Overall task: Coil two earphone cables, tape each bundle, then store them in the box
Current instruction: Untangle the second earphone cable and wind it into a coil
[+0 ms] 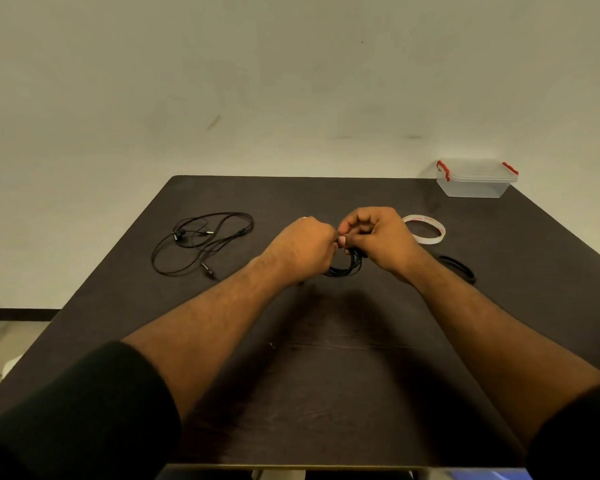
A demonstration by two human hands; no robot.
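Head view shows a coiled earphone cable (347, 266) held just above the middle of the dark surface (326, 393), its black loops hanging below the two hands that meet over it. The left hand (305, 247) has its fingers curled in, grasping the bundle at the top, and the right hand (378, 237) pinches the same spot from the other side; a pale bit shows between the fingertips, possibly a piece of tape, though it is too small to tell. The step in hand looks like securing the first bundle with tape. The tape roll (425, 229) lies just beyond the right hand, toward the far right part of the surface. A second earphone cable (201, 240) lies loose and uncoiled toward the far left side, well apart from the hands, so it appears not yet handled. The clear box (475, 180) with red latches sits at the far right corner, its lid on. The next move probably calls for pressing the wrap closed around the strands without letting the loops spring open, then setting the bundle down and turning to the loose cable.
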